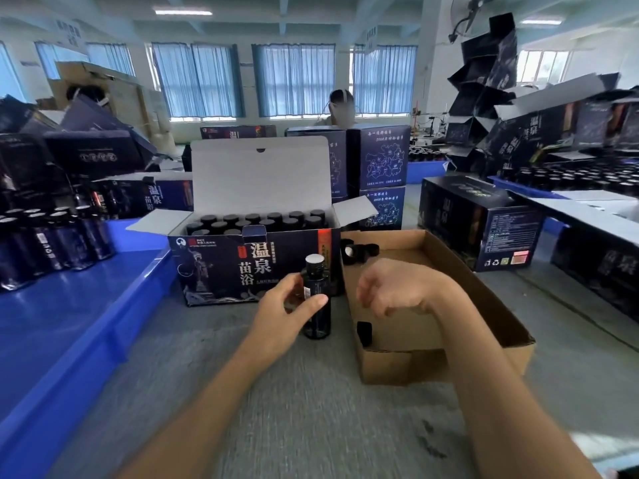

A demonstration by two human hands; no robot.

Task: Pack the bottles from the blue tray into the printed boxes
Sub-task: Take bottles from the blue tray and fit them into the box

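Dark-blue bottle (318, 323), uncapped, is gripped upright by the left hand (283, 312); the right hand (390, 288) is held beside it, loosely curled, empty; beyond them the printed box (221, 267) is nearly filled; further left, bottles (52, 236) are left in the blue tray (86, 305).

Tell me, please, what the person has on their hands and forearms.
Nothing: the left hand and right hand are bare, without gloves, and no ring, watch or bracelet shows. Both forearms are bare as well, with no sleeve in view.
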